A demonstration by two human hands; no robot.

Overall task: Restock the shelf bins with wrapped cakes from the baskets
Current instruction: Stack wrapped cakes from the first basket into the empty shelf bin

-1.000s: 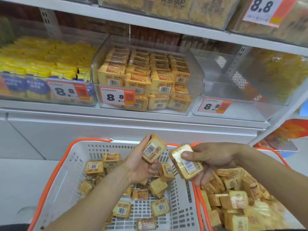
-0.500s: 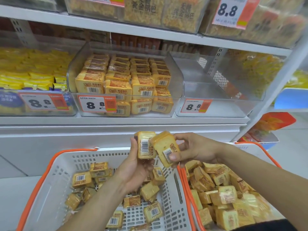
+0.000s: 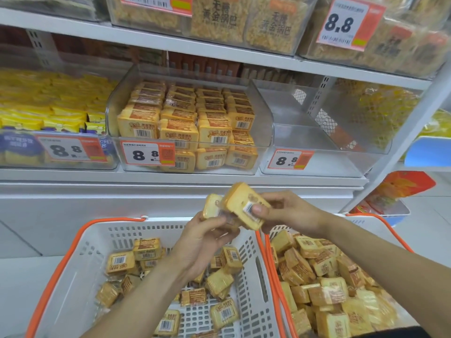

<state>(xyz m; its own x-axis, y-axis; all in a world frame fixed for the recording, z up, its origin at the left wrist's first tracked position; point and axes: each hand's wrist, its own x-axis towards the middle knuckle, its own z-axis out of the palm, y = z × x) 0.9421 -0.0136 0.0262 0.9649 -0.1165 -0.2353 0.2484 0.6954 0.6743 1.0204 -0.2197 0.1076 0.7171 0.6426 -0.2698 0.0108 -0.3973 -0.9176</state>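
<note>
My left hand (image 3: 202, 242) holds one wrapped cake (image 3: 211, 206) upright above the left white basket (image 3: 80, 272). Pressed against it is a second wrapped cake (image 3: 241, 206), which my right hand (image 3: 288, 211) grips with the thumb over its barcode. Both cakes meet in front of the shelf edge, below the middle clear bin (image 3: 262, 123), which is stacked with rows of the same cakes. The right clear bin (image 3: 324, 167) holds nothing. Several loose cakes lie in the left basket, and the right basket (image 3: 380, 220) is heaped with them.
A left bin (image 3: 58, 162) holds yellow and blue packets. Price tags reading 8.8 hang on each bin front. An upper shelf (image 3: 170, 42) carries bins of rice crackers. The white shelf post (image 3: 400, 142) stands on the right, beside a lower blue tray.
Both hands rose and came together, so the two cakes now touch. The view shifted to the right and closer to the shelf.
</note>
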